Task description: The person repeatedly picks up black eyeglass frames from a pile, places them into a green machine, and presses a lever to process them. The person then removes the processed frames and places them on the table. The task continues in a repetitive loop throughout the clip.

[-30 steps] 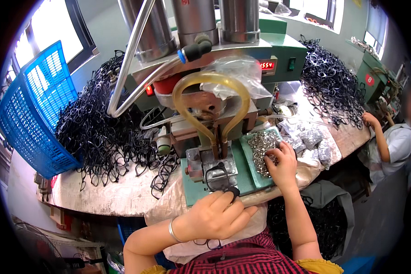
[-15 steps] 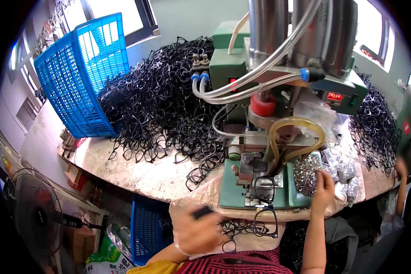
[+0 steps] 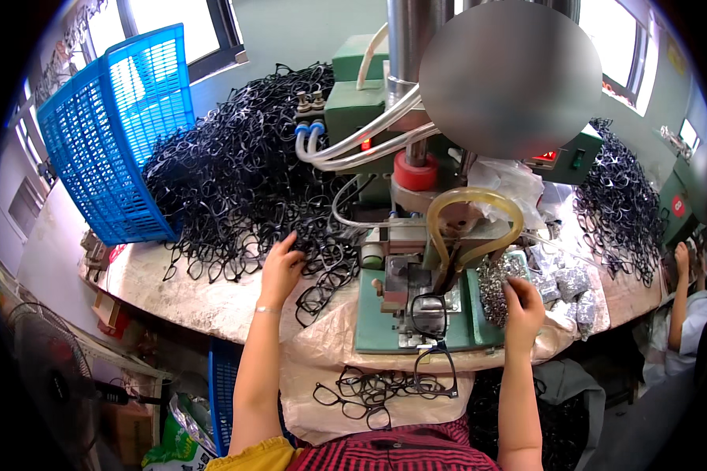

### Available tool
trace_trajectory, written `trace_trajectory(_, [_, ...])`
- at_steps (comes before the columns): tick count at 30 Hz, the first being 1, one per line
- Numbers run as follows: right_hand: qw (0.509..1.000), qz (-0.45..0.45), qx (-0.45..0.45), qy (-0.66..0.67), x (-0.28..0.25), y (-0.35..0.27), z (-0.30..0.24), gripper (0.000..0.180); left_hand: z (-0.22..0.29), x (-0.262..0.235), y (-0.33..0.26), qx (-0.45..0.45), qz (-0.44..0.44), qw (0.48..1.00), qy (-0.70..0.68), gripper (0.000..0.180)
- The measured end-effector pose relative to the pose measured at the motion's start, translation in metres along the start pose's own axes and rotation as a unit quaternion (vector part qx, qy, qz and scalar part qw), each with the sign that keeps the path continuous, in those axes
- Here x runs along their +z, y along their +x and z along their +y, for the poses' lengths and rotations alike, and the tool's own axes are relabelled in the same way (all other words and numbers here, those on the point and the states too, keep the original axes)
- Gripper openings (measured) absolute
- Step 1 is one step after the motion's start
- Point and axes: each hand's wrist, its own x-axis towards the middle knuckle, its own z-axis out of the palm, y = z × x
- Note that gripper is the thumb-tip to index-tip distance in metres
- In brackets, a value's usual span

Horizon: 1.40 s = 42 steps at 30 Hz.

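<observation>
My left hand (image 3: 282,271) is over the near edge of a large heap of black eyeglass frames (image 3: 251,149). Its fingers are apart, the index finger stretched toward the heap, and nothing shows in it. At a green tray of small shiny metal parts (image 3: 495,294), my right hand (image 3: 524,312) has thumb and fingers pinched together. Whatever lies between those fingertips is too small to make out. Between my hands, a black eyeglass frame (image 3: 429,315) stands at the fixture of a green press (image 3: 397,275), its lower rim hanging past the base edge.
More eyeglass frames (image 3: 361,386) lie on the cloth over my lap. A blue plastic basket (image 3: 106,141) leans on its side at the far left. Clear bags of metal parts (image 3: 565,286) lie beyond the tray. A fan (image 3: 51,377) stands lower left; another person's hand (image 3: 682,257) shows far right.
My left hand has moved from above my lap up and forward to the heap, and the dark thing by it is no longer seen there. My right hand stays at the metal parts. The view has shifted.
</observation>
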Motion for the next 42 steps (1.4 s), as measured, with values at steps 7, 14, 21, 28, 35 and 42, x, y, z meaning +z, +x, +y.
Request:
trace_trajectory(7, [0.988, 0.078, -0.051, -0.126, -0.075, -0.042, 0.006, 0.011, 0.018, -0.033, -0.05, -0.12, -0.036, 0.964, -0.233, 0.019])
trace_trajectory(14, [0.972, -0.101, -0.21, -0.034, 0.02, -0.01, -0.071, 0.011, 0.054, -0.023, 0.021, -0.207, 0.022, 0.898, -0.387, 0.019])
trace_trajectory(21, [0.979, -0.136, -0.031, 0.147, 0.062, -0.039, -0.067, 0.032, 0.081, 0.0, -0.028, -0.342, -0.036, 0.82, -0.457, 0.016])
trace_trajectory(28, [0.96, -0.161, 0.042, 0.224, 0.063, -0.034, -0.081, 0.048, 0.221, -0.104, 0.007, -0.28, -0.085, 0.561, -0.775, 0.029])
trace_trajectory(35, [0.958, -0.212, 0.031, 0.192, 0.058, -0.046, -0.116, 0.057, 0.255, -0.105, -0.028, -0.322, -0.363, 0.289, -0.825, 0.025])
trace_trajectory(42, [0.916, -0.07, -0.177, -0.354, 0.002, 0.002, -0.024, 0.023, 0.269, -0.062, -0.019, -0.349, -0.381, 0.25, -0.819, 0.023])
